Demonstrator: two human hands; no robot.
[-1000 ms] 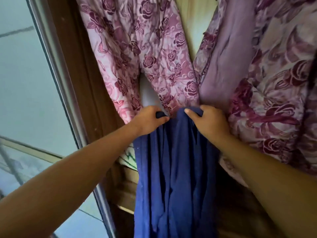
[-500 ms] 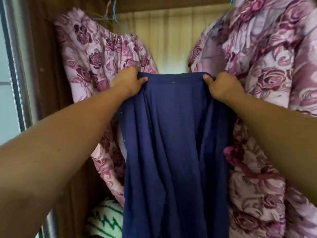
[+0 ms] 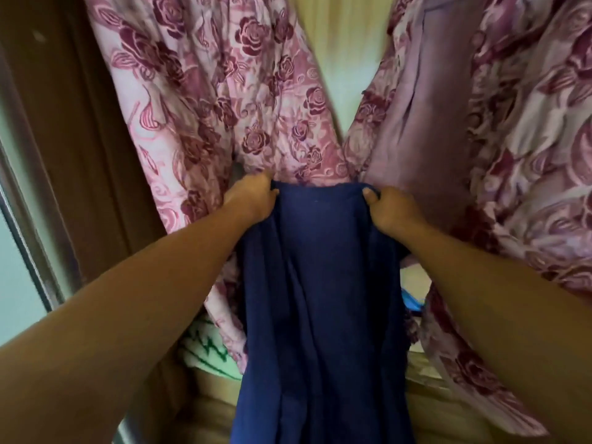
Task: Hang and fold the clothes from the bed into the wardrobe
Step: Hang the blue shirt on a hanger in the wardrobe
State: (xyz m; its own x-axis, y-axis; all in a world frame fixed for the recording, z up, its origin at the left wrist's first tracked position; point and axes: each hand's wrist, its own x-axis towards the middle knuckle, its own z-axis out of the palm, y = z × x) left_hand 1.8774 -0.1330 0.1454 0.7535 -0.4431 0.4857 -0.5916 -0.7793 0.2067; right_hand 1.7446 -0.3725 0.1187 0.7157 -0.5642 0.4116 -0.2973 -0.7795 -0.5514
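Left hand (image 3: 253,200) and right hand (image 3: 390,208) each pinch a top corner of the navy garment (image 3: 320,283), seemingly soft, light and limp, so best held there.

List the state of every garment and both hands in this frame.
blue garment: held up by its top edge, hanging down unfolded.
left hand: grips the garment's top left corner.
right hand: grips its top right corner.
left floral garment: hanging, top out of view.
right floral garment: hanging, top out of view.
green-patterned cloth: lying low, partly hidden.
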